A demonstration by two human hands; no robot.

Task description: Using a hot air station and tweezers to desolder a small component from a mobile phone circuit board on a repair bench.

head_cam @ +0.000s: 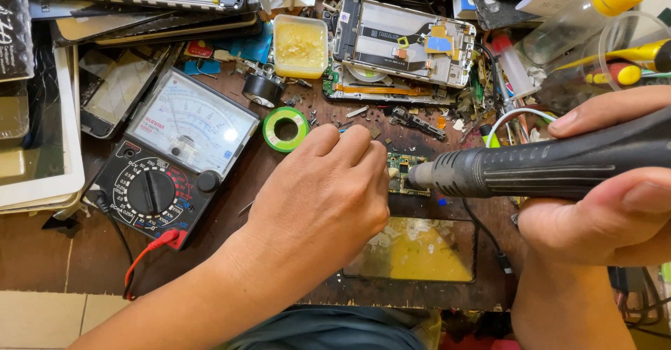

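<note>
Our right hand (594, 203) grips the hot-air handpiece (545, 165), nozzle at the small circuit board (409, 175) our clenched left hand (328, 189) pins mid-bench. Risk: scorched fingertips or neighbouring components.

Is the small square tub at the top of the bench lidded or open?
Open. The square tub has no lid on; its yellowish paste shows from above, and the rim is bare all round.
</note>
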